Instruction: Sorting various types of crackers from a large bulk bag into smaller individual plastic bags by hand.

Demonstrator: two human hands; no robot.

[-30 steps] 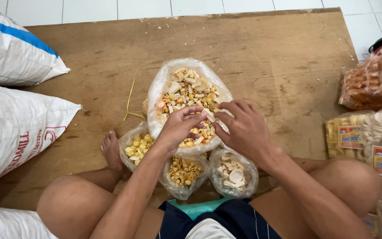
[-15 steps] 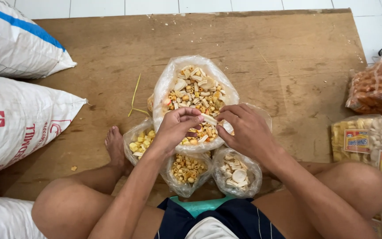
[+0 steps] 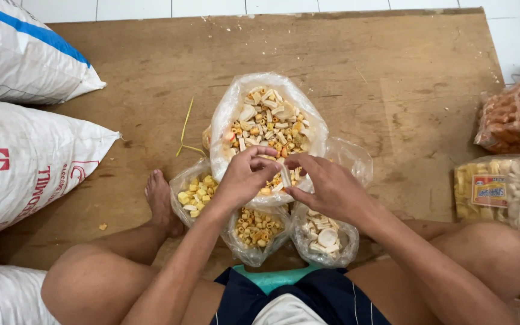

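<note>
Far left: two big white woven plastic sacks (image 3: 25, 150) lie on the brown wooden board (image 3: 392, 78) on the floor; a thin yellow strip (image 3: 185, 129) lies near them. Bare foot (image 3: 162, 201) rests on the board.

Small clear plastic bag of yellow cube crackers (image 3: 192, 192) sits just left of the hands. Left hand (image 3: 245, 177) is curled over the near rim of the large clear plastic bag of mixed raw crackers (image 3: 266, 123), fingers (image 3: 269, 162) pinched nearly closed; what they grip is hidden, cannot tell. Below it is a small clear bag of orange ring crackers (image 3: 255, 229).

Right hand (image 3: 326, 189) touches the same rim, thumb and forefinger closed on a pale flat stick-shaped cracker piece (image 3: 285, 176) over the near part of the mixed bag. The piece looks light, dry, stiff and brittle: best taken by a light fingertip pinch at its middle or end, no squeezing. The bag film is thin, soft and slippery.

Small clear bag of white flat crackers (image 3: 325, 238) lies under the right wrist. Far right: labelled packs of crackers (image 3: 513, 180), well apart.
</note>
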